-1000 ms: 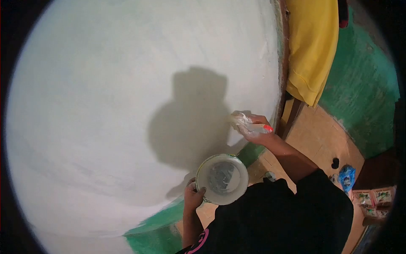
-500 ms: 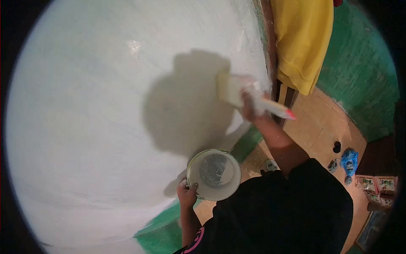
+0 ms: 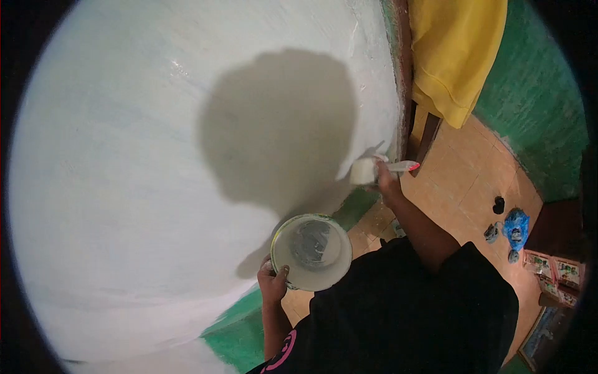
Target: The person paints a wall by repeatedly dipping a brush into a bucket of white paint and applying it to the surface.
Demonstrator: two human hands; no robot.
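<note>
Gripping a brush (image 3: pixel 364 171) by its handle, the right hand (image 3: pixel 386 181) sets the white-coated bristles against the wall (image 3: pixel 124 156), near its right edge. The handle is pale with a red tip. The left hand (image 3: pixel 274 282) is closed on the rim of a round bowl (image 3: pixel 317 280), white inside with grey residue at the bottom, held below the brush. The wall is white above a green strip (image 3: pixel 240 324).
</note>
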